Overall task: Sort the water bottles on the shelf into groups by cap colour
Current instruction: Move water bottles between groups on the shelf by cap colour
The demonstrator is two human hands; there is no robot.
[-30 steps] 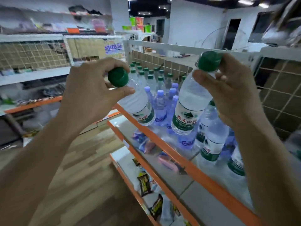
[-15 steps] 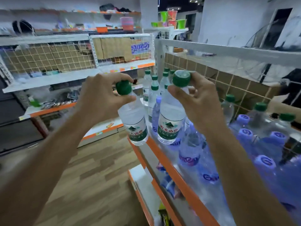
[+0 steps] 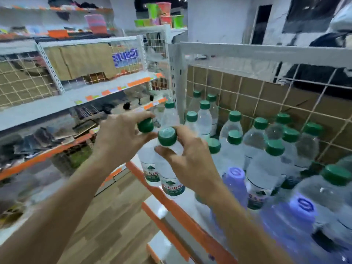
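My left hand (image 3: 118, 138) grips a clear green-capped bottle (image 3: 149, 164) by its neck. Close beside it, my right hand (image 3: 192, 161) holds a second green-capped bottle (image 3: 171, 180) the same way. Both bottles hang upright over the front left corner of the white shelf (image 3: 188, 204) with its orange edge, low above its surface. Behind them stand several green-capped bottles (image 3: 232, 128) along the wire back. Purple-capped bottles (image 3: 235, 176) stand nearer me on the right.
A white upright post (image 3: 177, 77) marks the shelf's left end. The wire mesh back panel (image 3: 266, 96) is backed with cardboard. Another shelving unit (image 3: 57, 103) stands across the wooden-floored aisle (image 3: 106, 216). A lower orange-edged shelf (image 3: 163, 250) juts out below.
Both hands have carried their green-capped bottles forward and down to the shelf's left end beside the green-capped group. The view has swung right and nearer the shelf.
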